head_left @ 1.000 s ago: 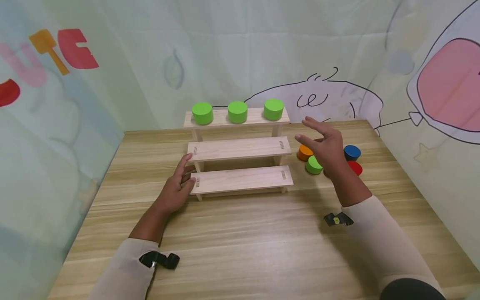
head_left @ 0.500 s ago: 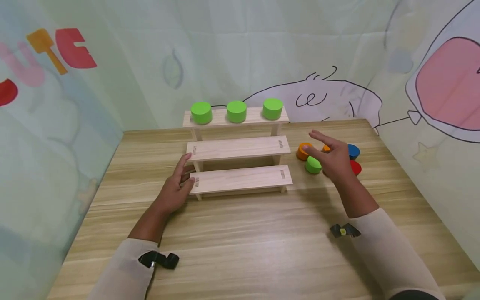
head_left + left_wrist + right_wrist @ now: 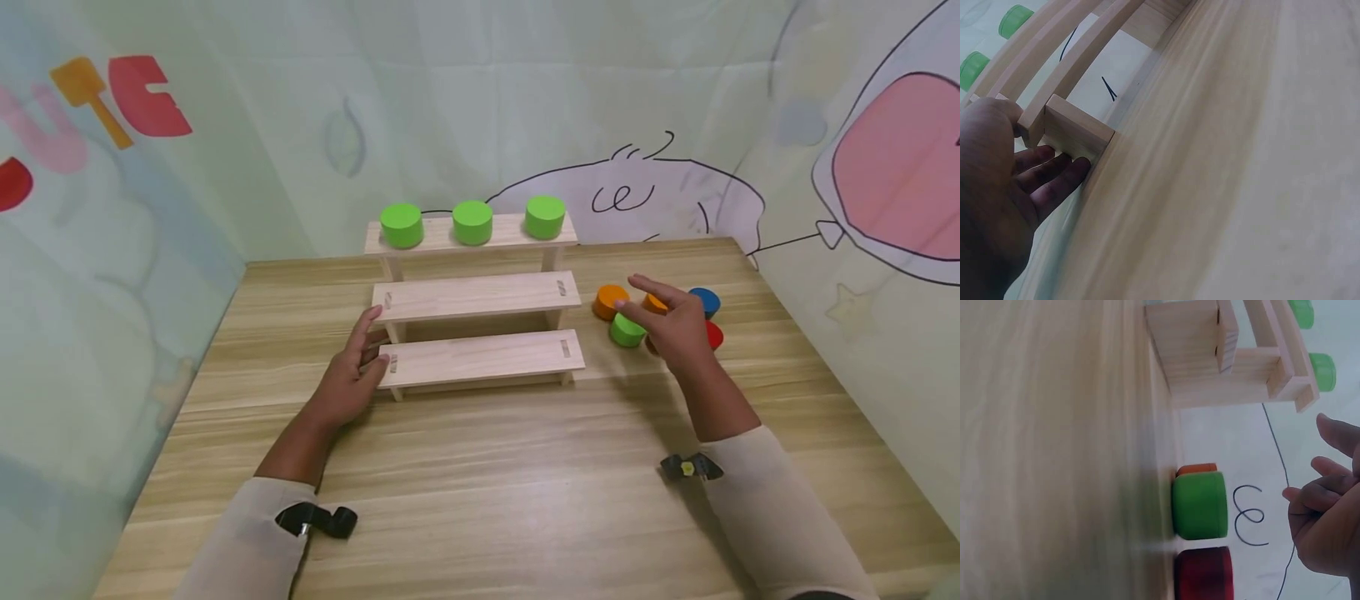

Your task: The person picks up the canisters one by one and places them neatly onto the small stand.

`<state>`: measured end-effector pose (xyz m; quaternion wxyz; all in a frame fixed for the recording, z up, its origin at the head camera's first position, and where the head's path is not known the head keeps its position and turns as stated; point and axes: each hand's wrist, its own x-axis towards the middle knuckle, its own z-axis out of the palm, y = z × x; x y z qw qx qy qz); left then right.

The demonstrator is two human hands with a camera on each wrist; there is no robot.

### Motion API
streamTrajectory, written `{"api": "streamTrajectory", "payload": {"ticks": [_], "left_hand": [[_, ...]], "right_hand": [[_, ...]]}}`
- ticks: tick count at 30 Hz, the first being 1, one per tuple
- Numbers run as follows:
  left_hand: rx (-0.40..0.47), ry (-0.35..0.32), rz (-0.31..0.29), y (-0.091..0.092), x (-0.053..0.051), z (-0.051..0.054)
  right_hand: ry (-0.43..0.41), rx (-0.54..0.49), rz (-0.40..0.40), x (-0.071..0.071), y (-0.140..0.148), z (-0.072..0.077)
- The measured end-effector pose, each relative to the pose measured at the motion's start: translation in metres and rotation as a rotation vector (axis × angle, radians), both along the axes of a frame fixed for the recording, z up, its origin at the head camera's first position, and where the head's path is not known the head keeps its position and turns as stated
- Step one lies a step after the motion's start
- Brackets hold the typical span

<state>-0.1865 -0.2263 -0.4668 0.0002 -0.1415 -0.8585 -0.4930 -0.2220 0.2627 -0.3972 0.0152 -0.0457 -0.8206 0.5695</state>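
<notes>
A three-step wooden stand (image 3: 480,358) has three green round blocks (image 3: 472,222) in a row on its top step. My left hand (image 3: 347,385) holds the stand's left end, thumb by the lowest step; in the left wrist view, the hand's (image 3: 1004,181) fingers bend against the side piece (image 3: 1075,134). My right hand (image 3: 678,333) hovers over loose blocks right of the stand, thumb and forefinger apart. Nearest are a green block (image 3: 627,331) and an orange block (image 3: 611,302). In the right wrist view the hand (image 3: 1329,512) holds nothing.
Beside the right hand are a blue block (image 3: 706,302), a partly hidden red block (image 3: 716,335) and a second orange block (image 3: 655,306). The wooden table (image 3: 487,492) meets a printed cloth backdrop (image 3: 300,125) behind and at both sides.
My right hand has moved right and toward me, lower over the loose blocks, with its thumb and forefinger closer together. My left hand has kept its place on the stand.
</notes>
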Motion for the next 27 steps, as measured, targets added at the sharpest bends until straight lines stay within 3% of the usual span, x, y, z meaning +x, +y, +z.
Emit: {"api": "streamTrajectory", "payload": {"ticks": [10,16,20,27], "left_hand": [[0.006,0.018,0.008,-0.002,0.0,-0.002],[0.009,0.009,0.001,-0.001,0.0,-0.002],[0.005,0.004,0.002,-0.001,0.0,-0.001],[-0.007,0.0,0.007,-0.001,0.0,-0.002]], "right_hand": [[-0.033,0.158,0.052,-0.007,0.009,-0.006],[-0.106,0.226,0.083,-0.008,0.014,-0.014],[-0.098,0.272,0.098,-0.01,0.015,-0.019],[-0.128,0.288,0.101,-0.013,0.016,-0.02]]}}
